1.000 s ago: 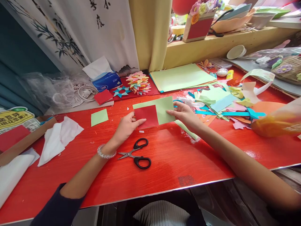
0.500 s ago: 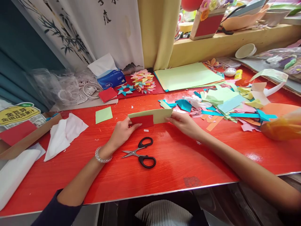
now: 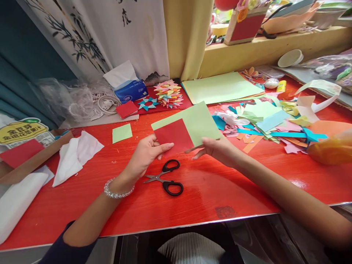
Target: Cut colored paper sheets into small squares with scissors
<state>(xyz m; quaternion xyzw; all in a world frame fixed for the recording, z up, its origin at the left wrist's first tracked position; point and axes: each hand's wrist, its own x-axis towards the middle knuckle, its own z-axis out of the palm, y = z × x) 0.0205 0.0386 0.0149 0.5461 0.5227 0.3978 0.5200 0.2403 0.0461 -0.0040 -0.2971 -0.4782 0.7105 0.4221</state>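
A red paper square (image 3: 176, 135) lies over the left part of a larger light green sheet (image 3: 196, 119), both raised above the red table (image 3: 209, 187). My left hand (image 3: 144, 154), with a beaded bracelet at the wrist, pinches the two papers at their left side, thumb on the red square. At the green sheet's lower right corner, my right hand (image 3: 217, 148) grips the edge, some of its fingers underneath. Black-handled scissors (image 3: 165, 178) rest with blades parted on the table just below the papers.
A small green square (image 3: 122, 133) and crumpled tissue (image 3: 78, 154) lie to the left. Coloured paper scraps (image 3: 266, 117) spread over the right side. Behind are a tissue pack (image 3: 130, 91), folded paper stars (image 3: 169, 94) and a stack of green sheets (image 3: 220, 88).
The papers have tilted up, so their faces now show more fully. My right hand has shifted from the green sheet's upper right to its lower right corner.
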